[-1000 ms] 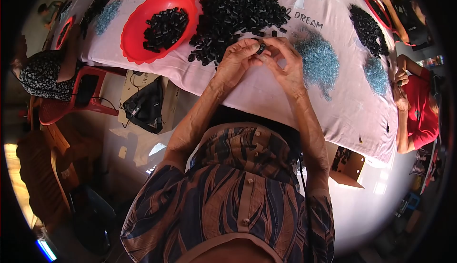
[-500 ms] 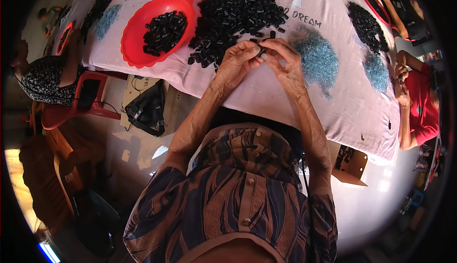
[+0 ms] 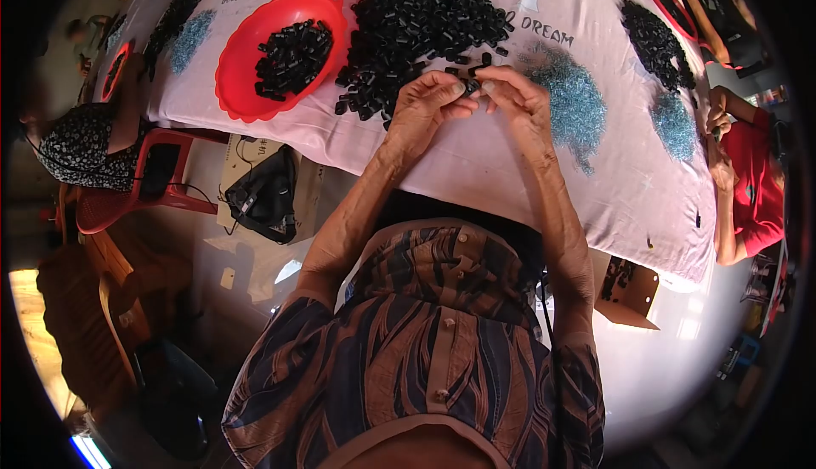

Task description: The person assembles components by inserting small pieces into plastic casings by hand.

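Fingers of my left hand [image 3: 425,110] are closed on a small black piece [image 3: 469,87] in front of the heap of black pieces [image 3: 425,23]. My right hand [image 3: 520,108] meets it from the other side, thumb and forefinger pinched together at the same spot; what they hold, if anything, is too small to make out. Just right of my right hand lies a pile of small clear-blue pieces [image 3: 571,108]. A red basin [image 3: 238,70] with black pieces in it stands left of the heap.
The pink cloth [image 3: 629,206] covers the table. At the right, a person in red [image 3: 752,189] works beside more black and blue piles. Another person [image 3: 85,146] sits at the left near a red chair [image 3: 170,150]. An open carton [image 3: 627,299] is below the table edge.
My right hand's fingers have shifted slightly and drawn a little away from my left hand. The view has moved slightly. My left hand still grips at the same place.
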Tool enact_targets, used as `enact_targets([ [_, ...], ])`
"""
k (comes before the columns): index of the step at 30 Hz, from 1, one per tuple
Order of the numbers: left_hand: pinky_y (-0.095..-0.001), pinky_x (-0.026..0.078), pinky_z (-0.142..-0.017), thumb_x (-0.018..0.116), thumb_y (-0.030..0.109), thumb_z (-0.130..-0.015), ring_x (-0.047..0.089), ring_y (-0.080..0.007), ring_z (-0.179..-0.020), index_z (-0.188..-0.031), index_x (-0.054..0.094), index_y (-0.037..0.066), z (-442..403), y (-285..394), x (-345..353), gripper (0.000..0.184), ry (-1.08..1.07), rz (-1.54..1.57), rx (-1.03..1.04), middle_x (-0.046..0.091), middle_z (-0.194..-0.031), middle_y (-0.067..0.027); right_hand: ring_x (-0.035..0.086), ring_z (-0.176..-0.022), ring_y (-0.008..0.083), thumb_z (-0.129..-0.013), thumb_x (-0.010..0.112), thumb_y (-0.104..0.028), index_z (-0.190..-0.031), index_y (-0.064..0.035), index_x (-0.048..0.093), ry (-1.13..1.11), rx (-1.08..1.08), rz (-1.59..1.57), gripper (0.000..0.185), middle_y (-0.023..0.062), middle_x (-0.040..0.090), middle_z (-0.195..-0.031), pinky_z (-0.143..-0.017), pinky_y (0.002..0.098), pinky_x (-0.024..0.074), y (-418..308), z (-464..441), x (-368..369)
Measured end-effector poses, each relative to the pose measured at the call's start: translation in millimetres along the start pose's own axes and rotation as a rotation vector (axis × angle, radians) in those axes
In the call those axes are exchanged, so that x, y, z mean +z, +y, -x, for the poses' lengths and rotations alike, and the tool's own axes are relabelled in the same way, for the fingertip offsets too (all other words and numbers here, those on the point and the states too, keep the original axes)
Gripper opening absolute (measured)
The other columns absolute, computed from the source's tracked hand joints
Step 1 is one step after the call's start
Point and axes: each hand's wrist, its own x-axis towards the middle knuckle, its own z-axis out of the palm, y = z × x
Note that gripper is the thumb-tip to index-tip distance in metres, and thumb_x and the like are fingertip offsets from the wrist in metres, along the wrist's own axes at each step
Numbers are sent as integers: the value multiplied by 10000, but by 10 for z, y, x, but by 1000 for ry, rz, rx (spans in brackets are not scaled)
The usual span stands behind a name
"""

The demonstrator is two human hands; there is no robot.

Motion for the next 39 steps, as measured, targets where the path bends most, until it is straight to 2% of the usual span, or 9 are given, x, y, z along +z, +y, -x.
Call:
enact_targets([
  [8,-301,588,-711,619,38,-875,692,-241,-794,-900,617,6,-8,-22,-36,40,-42,112,-66,678,-884,-132,580,-740,43,-855,613,47,-1000,-44,679,-20,-3,23,184,-1,650,-893,-630,186,460,-24,21,18],
  [13,-270,579,-731,613,75,-888,684,-224,-817,-938,617,16,19,73,14,78,-87,105,-194,671,-925,-126,586,-737,53,-835,615,75,-982,-14,670,-12,41,-87,181,6,644,-870,-667,187,477,-70,27,31],
  [20,-259,575,-706,612,79,-891,677,-193,-817,-948,617,25,-2,34,-48,79,-97,91,-204,674,-922,-115,596,-761,56,-821,624,83,-947,-7,651,-26,-20,-90,158,7,639,-881,-683,191,488,-2,16,31],
  [23,-275,585,-683,614,65,-885,690,-236,-797,-948,616,18,-8,19,-60,78,-83,124,-186,680,-902,-161,604,-787,74,-801,670,33,-967,-16,637,-20,10,-43,176,17,640,-890,-704,208,491,-76,20,43],
  [25,-289,573,-735,616,67,-883,684,-226,-827,-964,617,18,-11,19,-74,95,-112,228,-174,677,-907,-133,629,-863,166,-762,735,-58,-1048,-43,618,-30,-134,219,309,66,643,-962,-744,276,516,-130,20,66],
  [26,-289,573,-735,616,67,-883,684,-226,-827,-964,617,18,-20,11,-71,95,-112,227,-174,677,-907,-133,629,-863,166,-762,735,-58,-1048,-43,618,-30,-135,219,309,66,643,-962,-744,276,516,-133,20,89],
  [28,-300,547,-787,621,77,-881,673,-212,-864,-968,622,15,-11,20,-32,107,-138,254,-135,674,-913,-115,618,-951,282,-723,776,-155,-1127,-63,587,-5,-450,639,456,121,626,-1038,-781,353,526,-115,27,145],
  [29,-300,547,-787,621,77,-881,673,-212,-864,-968,622,15,-9,18,-46,107,-136,252,-136,674,-913,-115,587,-1012,336,-721,771,-178,-1157,-62,571,-40,-469,703,493,152,603,-1095,-802,389,525,-84,26,153],
  [39,-285,518,-804,608,94,-881,657,-179,-854,-929,637,14,6,43,-13,98,-172,180,-139,682,-917,-121,624,-925,312,-738,756,-178,-1109,-43,595,-3,-540,762,426,138,625,-1041,-721,375,544,-26,29,147],
])
